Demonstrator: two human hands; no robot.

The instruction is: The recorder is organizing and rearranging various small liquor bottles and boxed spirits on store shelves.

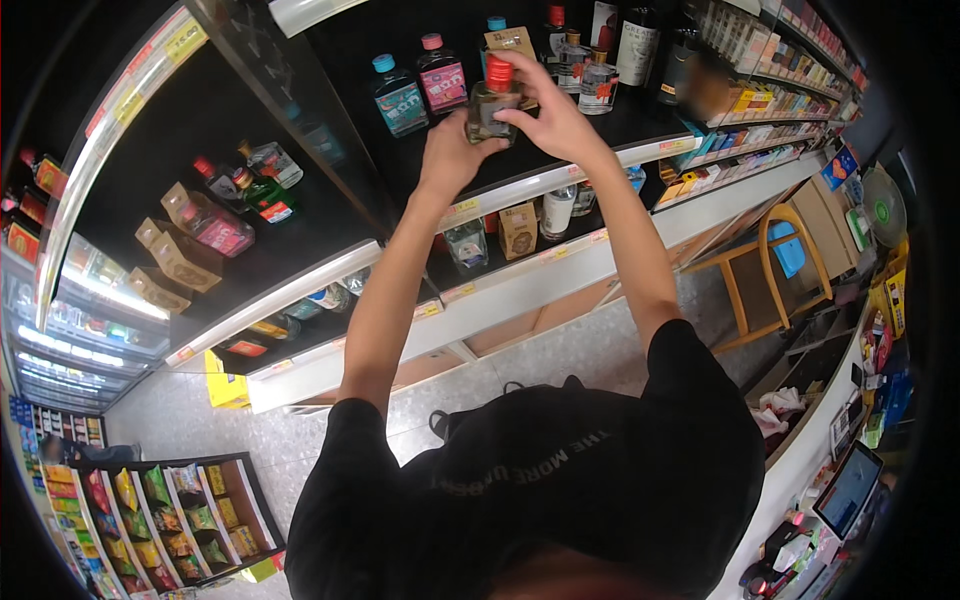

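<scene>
A clear glass liquor bottle [489,105] with a red cap is held upright between both my hands, just over the black shelf [390,161]; I cannot tell whether its base touches it. My left hand [454,152] grips its lower left side. From the right, my right hand [556,116] has its fingers behind the cap and its thumb across the front. Left of it stand a blue-capped bottle [399,105] and a pink-capped bottle [441,75]. A cardboard bottle carrier [514,41] is partly hidden behind the right hand.
Small clear bottles [598,88] and a dark wine bottle [636,49] stand right. The shelf's white front edge [525,187] runs under my forearms. A wooden chair [784,281] and a counter with a screen [847,491] are at right. Snack racks [165,517] and a person [97,452] are lower left.
</scene>
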